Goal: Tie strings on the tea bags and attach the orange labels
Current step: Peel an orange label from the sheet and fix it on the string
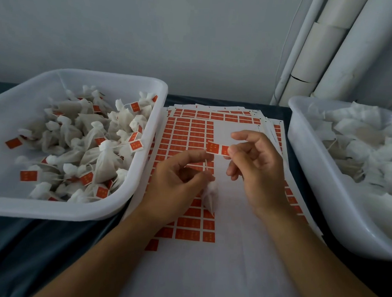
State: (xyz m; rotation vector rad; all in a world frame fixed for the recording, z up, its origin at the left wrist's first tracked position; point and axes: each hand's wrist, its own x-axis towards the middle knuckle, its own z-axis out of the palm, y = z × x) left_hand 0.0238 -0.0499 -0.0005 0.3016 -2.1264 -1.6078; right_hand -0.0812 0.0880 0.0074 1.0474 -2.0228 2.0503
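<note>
My right hand (255, 170) pinches an unfolded orange label (215, 148) by its right end, above the sticker sheets. My left hand (178, 181) pinches a thin string (206, 165) that runs up toward the label. A white tea bag (210, 193) hangs from that string just below my left fingers. The topmost sheet of orange labels (186, 137) lies flat under both hands, with many stickers gone from its middle and right.
A white bin (113, 212) on the left holds several tied tea bags with orange labels. Another white bin (305, 174) on the right holds several untied white bags. More label sheets (214, 114) are stacked behind. White pipes (322, 52) stand at the back right.
</note>
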